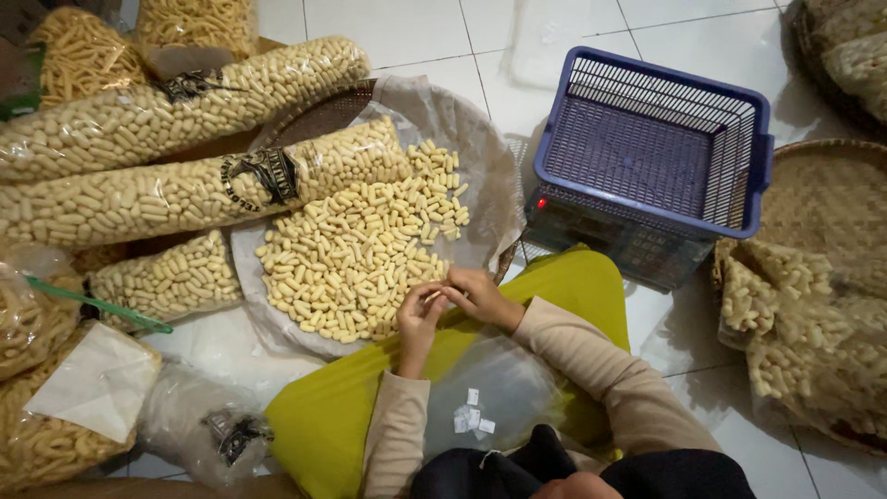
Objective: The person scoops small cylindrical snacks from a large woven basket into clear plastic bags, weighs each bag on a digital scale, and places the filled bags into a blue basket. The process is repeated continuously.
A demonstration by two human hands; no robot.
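Pale snack stick (432,296) pinched between both hands' fingertips.

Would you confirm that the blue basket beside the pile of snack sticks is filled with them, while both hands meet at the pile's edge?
Not quite: the head view shows the blue basket empty. The left hand and right hand do meet at the edge of the pile of snack sticks.

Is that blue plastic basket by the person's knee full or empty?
Empty. The blue basket shows only its bare mesh floor and walls, with no snacks inside; the loose snack sticks lie heaped on the round tray beside it.
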